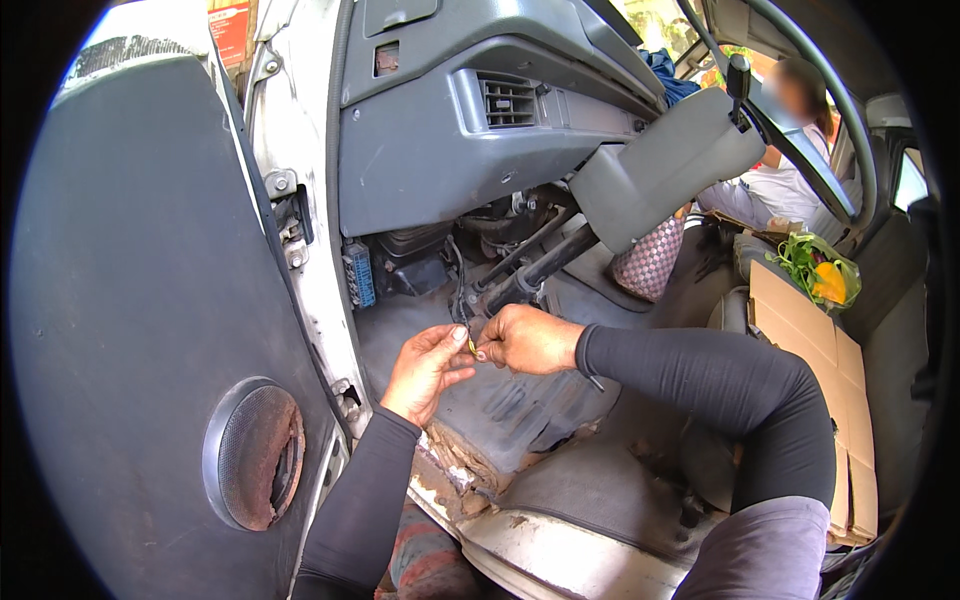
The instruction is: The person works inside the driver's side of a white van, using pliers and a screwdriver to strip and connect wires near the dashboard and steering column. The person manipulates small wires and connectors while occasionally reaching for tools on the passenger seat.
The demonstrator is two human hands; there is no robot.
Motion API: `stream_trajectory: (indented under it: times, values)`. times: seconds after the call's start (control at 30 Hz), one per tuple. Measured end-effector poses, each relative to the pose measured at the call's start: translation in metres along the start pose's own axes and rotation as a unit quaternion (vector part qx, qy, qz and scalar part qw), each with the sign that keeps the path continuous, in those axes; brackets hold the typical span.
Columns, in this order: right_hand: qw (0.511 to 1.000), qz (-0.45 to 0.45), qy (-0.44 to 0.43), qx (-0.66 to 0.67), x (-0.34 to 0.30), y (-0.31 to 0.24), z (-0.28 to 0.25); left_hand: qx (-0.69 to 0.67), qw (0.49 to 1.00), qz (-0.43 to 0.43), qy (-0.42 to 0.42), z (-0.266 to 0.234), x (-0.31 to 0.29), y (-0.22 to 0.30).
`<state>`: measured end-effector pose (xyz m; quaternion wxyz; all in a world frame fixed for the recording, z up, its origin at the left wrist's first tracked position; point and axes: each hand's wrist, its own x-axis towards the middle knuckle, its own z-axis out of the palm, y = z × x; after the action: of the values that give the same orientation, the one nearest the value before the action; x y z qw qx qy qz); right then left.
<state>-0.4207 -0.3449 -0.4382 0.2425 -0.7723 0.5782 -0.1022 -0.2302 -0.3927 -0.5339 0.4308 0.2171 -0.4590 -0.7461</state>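
In the footwell below the dashboard, a yellow-and-dark electrical wire [471,346] runs between my two hands. My left hand [427,368] pinches it with thumb and index finger, the other fingers loosely curled. Just to the right, my right hand [525,340] grips the wire near the left fingertips. A dark wiring harness [459,280] hangs from under the dashboard and reaches down to my hands. Behind them slants the steering column shaft [540,268]. A thin dark rod-like piece [597,383] shows below my right wrist; what it belongs to is unclear.
The open door [140,260] with a rusty speaker [258,455] stands at left. A blue fuse block [358,274] sits by the door pillar. The steering wheel [860,120], a checkered bag [650,258], flattened cardboard [800,330] and leafy greens [800,262] are at right, where another person [785,175] sits.
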Motion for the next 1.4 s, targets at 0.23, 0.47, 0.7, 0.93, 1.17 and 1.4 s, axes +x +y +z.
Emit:
stream_trajectory:
  times: [0.23, 0.47, 0.7, 0.93, 1.17, 1.4]
  values:
    - [0.989, -0.097, 0.041, -0.102, -0.001, 0.004, -0.003, 0.006, 0.998, 0.018, -0.06, 0.0, 0.009, -0.001]
    - [0.966, -0.05, 0.118, -0.226, -0.002, -0.009, -0.026, 0.295, 0.949, 0.111, 0.008, -0.007, 0.011, -0.002]
    - [0.956, -0.053, 0.126, -0.259, -0.003, -0.009, -0.038, 0.245, 0.964, 0.1, -0.004, -0.01, 0.008, 0.004]
    - [0.991, -0.036, -0.021, -0.127, -0.014, 0.001, -0.045, 0.262, 0.956, 0.128, -0.007, -0.011, 0.003, 0.007]
    - [0.948, -0.091, 0.05, -0.302, -0.009, -0.004, -0.049, 0.377, 0.919, 0.112, 0.02, -0.017, -0.003, 0.021]
    - [0.956, -0.12, 0.061, -0.261, -0.013, 0.006, -0.052, 0.217, 0.967, 0.134, 0.01, -0.023, -0.011, 0.01]
